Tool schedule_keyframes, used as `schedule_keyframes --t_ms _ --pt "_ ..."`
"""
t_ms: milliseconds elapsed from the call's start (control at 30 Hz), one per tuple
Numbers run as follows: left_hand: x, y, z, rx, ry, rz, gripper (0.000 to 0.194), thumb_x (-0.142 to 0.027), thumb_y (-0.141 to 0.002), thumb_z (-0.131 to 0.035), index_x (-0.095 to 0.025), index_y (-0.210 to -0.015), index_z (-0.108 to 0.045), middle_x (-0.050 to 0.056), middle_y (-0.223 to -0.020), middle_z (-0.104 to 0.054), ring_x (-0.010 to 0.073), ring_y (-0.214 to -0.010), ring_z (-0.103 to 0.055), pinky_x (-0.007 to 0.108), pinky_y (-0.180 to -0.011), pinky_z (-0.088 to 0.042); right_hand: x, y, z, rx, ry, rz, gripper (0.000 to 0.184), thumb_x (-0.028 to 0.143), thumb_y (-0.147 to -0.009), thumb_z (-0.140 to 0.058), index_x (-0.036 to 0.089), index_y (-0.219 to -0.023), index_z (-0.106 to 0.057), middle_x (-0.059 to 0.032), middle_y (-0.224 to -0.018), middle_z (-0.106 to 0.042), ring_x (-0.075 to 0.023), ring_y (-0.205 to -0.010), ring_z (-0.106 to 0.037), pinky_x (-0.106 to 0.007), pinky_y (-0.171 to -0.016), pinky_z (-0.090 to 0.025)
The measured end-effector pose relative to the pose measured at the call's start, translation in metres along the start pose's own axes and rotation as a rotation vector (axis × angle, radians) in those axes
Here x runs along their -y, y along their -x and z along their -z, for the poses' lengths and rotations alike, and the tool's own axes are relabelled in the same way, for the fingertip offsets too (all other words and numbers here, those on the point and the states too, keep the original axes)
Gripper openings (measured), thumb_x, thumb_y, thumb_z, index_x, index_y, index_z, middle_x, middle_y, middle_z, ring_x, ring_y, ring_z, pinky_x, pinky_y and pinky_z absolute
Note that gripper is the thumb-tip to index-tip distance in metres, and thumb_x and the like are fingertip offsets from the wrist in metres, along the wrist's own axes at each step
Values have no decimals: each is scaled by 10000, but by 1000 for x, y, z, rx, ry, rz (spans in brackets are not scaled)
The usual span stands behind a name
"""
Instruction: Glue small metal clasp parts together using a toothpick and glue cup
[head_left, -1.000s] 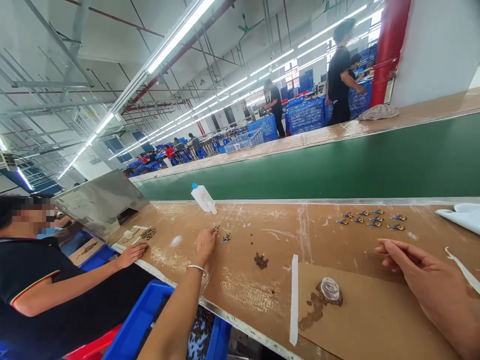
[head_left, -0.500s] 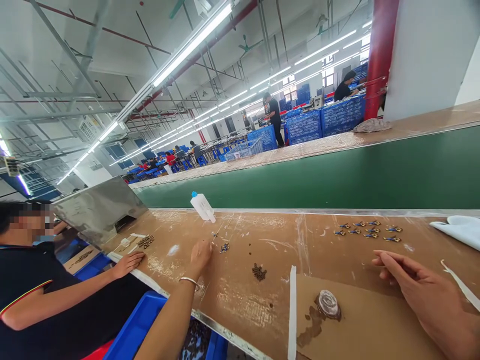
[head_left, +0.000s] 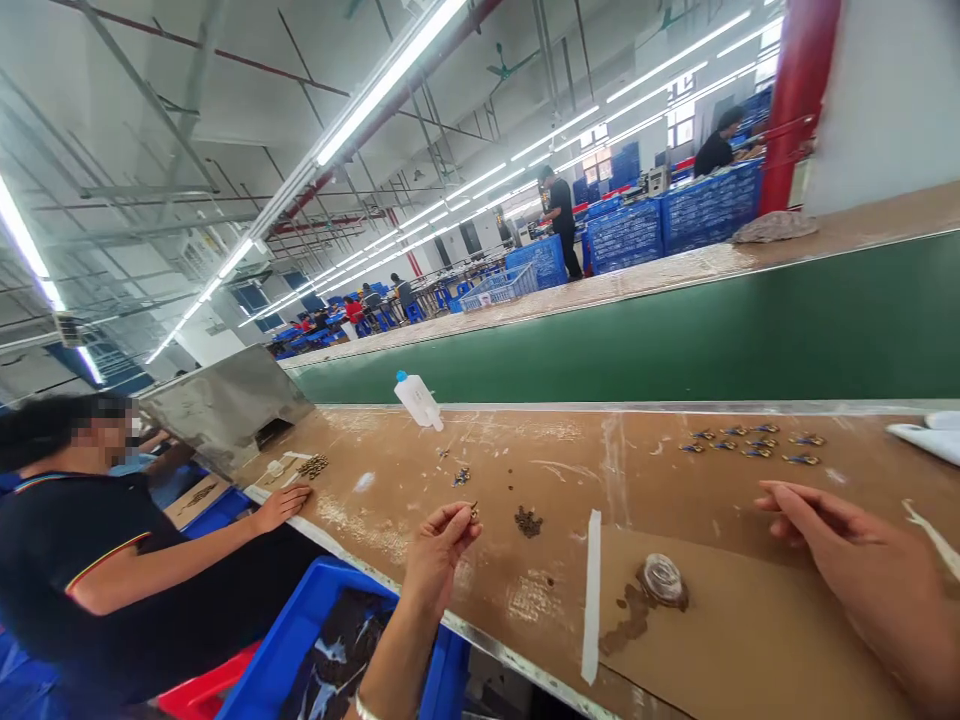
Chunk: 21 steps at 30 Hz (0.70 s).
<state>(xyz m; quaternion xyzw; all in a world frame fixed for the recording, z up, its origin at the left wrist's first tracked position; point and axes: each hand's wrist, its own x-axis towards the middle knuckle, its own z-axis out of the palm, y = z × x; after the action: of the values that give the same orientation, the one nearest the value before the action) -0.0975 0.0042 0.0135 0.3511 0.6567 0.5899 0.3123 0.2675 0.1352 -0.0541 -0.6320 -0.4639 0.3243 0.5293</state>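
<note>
Left hand pinches a tiny metal piece, dark pellets at its 3 o'clock; right hand grip, can't tell tbh.

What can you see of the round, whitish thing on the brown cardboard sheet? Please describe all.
The round, whitish disc has a ringed top and darker, brownish edge; its material is unclear. It lies on the brown cardboard sheet, right of the white tape strip, with a dark, wet-looking stain at its left. The right hand is apart from it.

nine spaced-out blue-gold pieces, one pinched piece, one bottle
</note>
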Motion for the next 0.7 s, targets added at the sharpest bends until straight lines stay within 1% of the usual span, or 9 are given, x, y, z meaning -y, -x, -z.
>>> schedule_keyframes --t_ms 67,133,200,300,400,567,700 --pt "-2 21 -16 70 149 58 388 -458 -583 -800 -144 -793 -706 21 -697 -669 108 -645 -623 271 -769 -533 6 2 0 47 -108 -61 468 596 -603 -583 186 -800 -692 -78 -749 -676 -153 -547 -567 -270 -522 -460" --pt "-5 35 -31 120 255 103 328 -380 -568 -831 -141 -760 -714 12 -660 -662 97 -625 -616 237 -743 -527 7 3 -1 61 -181 -39 477 588 -626 -599 163 -826 -683 -84 -779 -673 -133 -557 -548 -253 -535 -458" --pt "-8 43 -44 141 277 104 301 -351 -570 -834 -141 -751 -718 7 -629 -658 97 -619 -616 216 -724 -519 6 4 -3 64 -239 -13 476 581 -647 -608 154 -846 -681 -83 -793 -669 -115 -551 -534 -236 -524 -452" --pt "-11 51 -58 143 238 78 287 -352 -581 -824 -147 -749 -716 1 -588 -650 107 -628 -623 196 -695 -503 7 4 -4 64 -285 2 473 576 -660 -615 144 -840 -682 -79 -762 -660 -99 -523 -517 -223 -502 -447" --pt "-13 55 -68 150 157 39 279 -353 -586 -818 -151 -748 -714 7 -583 -659 109 -629 -620 184 -674 -484 11 4 -3 62 -301 28 476 581 -671 -609 136 -822 -681 -77 -736 -652 -95 -510 -508 -216 -489 -435" --pt "-14 61 -79 180 21 -38 258 -354 -609 -798 -162 -761 -717 4 -594 -668 98 -627 -592 173 -671 -467 18 5 -1 74 -311 37 490 604 -674 -588 133 -786 -666 -69 -714 -641 -92 -497 -493 -225 -497 -421" --pt "-13 62 -82 202 -46 -73 248 -360 -620 -789 -171 -764 -717 2 -593 -669 104 -623 -594 181 -673 -476 19 4 -1 74 -314 40 495 610 -676 -576 137 -793 -665 -62 -712 -640 -93 -499 -491 -233 -513 -415"
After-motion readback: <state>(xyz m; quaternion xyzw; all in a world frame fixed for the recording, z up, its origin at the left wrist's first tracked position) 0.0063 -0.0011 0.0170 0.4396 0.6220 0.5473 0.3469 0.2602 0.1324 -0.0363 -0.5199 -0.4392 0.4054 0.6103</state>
